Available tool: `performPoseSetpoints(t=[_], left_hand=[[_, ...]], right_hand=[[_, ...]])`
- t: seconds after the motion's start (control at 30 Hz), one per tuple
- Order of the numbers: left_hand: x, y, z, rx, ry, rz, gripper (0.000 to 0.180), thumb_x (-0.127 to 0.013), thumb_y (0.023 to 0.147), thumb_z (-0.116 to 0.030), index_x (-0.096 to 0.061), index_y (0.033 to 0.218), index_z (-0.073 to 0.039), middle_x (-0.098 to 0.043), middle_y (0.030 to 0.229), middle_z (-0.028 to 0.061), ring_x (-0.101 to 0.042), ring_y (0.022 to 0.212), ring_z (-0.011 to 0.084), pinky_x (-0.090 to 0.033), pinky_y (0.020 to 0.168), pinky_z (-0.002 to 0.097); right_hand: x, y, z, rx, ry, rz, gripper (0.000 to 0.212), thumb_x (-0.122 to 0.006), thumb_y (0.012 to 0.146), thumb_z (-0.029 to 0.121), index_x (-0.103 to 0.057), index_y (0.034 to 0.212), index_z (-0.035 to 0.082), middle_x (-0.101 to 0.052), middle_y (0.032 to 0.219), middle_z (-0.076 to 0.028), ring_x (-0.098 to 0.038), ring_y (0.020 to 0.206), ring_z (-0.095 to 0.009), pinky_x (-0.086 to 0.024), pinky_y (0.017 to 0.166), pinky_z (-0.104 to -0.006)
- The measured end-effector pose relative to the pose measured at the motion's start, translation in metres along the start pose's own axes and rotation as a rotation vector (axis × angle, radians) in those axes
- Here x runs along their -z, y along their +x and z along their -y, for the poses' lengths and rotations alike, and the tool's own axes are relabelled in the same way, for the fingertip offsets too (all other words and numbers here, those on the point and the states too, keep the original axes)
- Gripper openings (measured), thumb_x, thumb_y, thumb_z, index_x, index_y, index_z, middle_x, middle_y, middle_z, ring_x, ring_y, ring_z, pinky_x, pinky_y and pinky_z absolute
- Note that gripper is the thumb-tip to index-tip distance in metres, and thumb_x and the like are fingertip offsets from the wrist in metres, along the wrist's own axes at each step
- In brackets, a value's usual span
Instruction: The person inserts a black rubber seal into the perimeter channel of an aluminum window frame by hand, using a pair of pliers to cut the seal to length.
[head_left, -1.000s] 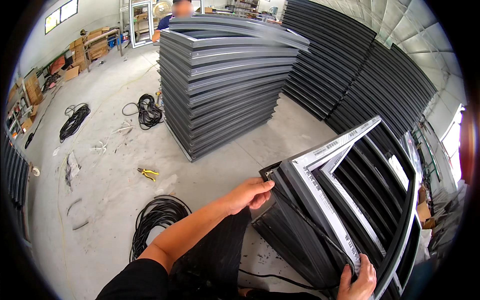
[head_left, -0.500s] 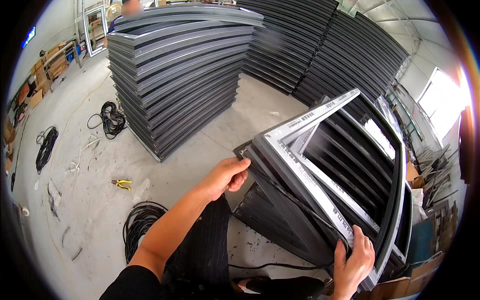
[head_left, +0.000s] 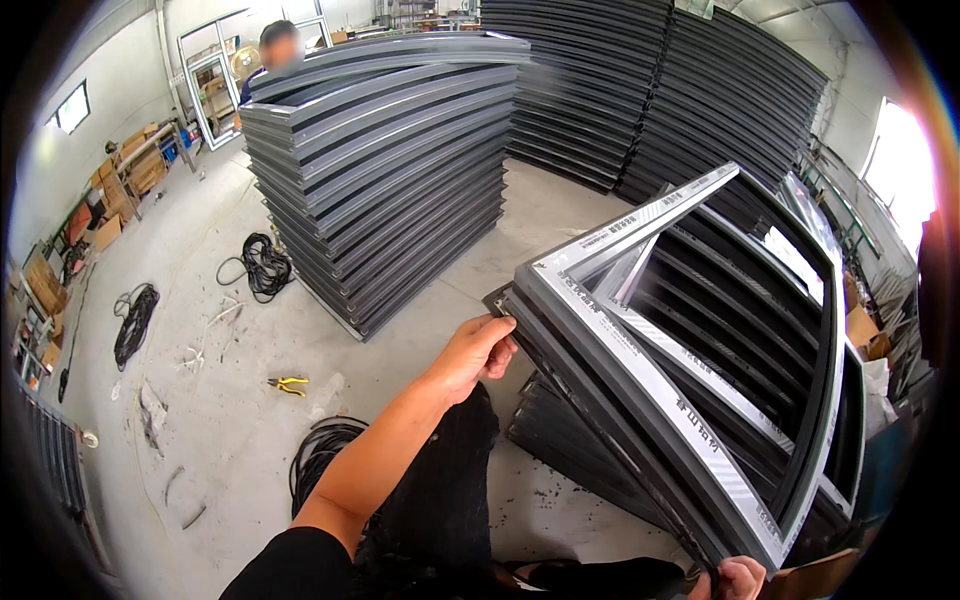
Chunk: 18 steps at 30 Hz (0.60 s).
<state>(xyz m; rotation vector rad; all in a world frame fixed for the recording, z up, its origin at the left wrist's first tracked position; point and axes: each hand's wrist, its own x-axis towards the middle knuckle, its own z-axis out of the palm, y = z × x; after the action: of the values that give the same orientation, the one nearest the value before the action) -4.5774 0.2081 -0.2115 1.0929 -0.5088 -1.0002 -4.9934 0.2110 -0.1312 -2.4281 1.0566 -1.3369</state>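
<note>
A dark grey window frame (head_left: 695, 425) with white printed film on its face lies tilted on other frames to my right. My left hand (head_left: 475, 355) is closed at its near left corner, thumb pressed on top and fingers curled beneath. A thin black rubber sealing strip (head_left: 622, 455) runs from there along the frame's outer side. At the lower corner my right hand (head_left: 738, 578) is closed around the strip's other stretch, partly cut off by the picture's edge. What lies under my left thumb is mostly hidden.
A tall stack of dark frames (head_left: 400, 180) stands ahead, with a person (head_left: 246, 92) behind it. More stacks (head_left: 725, 105) rise at the back right. Yellow-handled pliers (head_left: 290, 386) and black coils (head_left: 263, 268) lie on the floor. Another coil (head_left: 318, 455) sits beside my left leg.
My right hand has moved down to the frame's lower corner. The strip now runs straighter along the side. My left hand keeps its corner, while the whole view has shifted.
</note>
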Motion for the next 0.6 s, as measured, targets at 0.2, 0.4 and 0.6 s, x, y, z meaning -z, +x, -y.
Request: performPoseSetpoints(t=[0.2, 0.4, 0.6], left_hand=[[-0.015, -0.007, 0.012, 0.052, -0.032, 0.103, 0.032, -0.061, 0.090, -0.030, -0.053, 0.074, -0.003, -0.046, 0.056, 0.0012, -0.038, 0.048, 0.0094, -0.027, 0.044, 0.0254], [-0.032, -0.035, 0.026, -0.076, 0.034, 0.137, 0.042, -0.055, 0.092, -0.026, -0.042, 0.055, -0.011, -0.038, 0.046, -0.0001, -0.032, 0.038, 0.0098, -0.024, 0.038, 0.0265], [-0.053, -0.063, 0.040, -0.084, -0.003, 0.060, 0.029, -0.053, 0.092, -0.025, -0.046, 0.068, -0.009, -0.039, 0.050, 0.0002, -0.037, 0.042, 0.0109, -0.027, 0.040, 0.0262]], right_hand=[[0.002, -0.011, -0.018, -0.053, 0.067, -0.006, 0.009, -0.067, 0.083, 0.004, -0.067, 0.091, -0.001, -0.063, 0.088, -0.012, -0.053, 0.063, -0.017, -0.040, 0.053, -0.0261], [0.002, -0.024, -0.035, -0.183, -0.191, -0.096, 0.014, -0.065, 0.070, -0.004, -0.061, 0.084, -0.002, -0.057, 0.083, -0.010, -0.054, 0.073, -0.021, -0.042, 0.067, -0.0280], [0.022, -0.032, -0.043, -0.353, -0.075, -0.097, 0.021, -0.073, 0.064, -0.003, -0.069, 0.084, 0.001, -0.061, 0.082, -0.009, -0.058, 0.075, -0.023, -0.045, 0.067, -0.0295]])
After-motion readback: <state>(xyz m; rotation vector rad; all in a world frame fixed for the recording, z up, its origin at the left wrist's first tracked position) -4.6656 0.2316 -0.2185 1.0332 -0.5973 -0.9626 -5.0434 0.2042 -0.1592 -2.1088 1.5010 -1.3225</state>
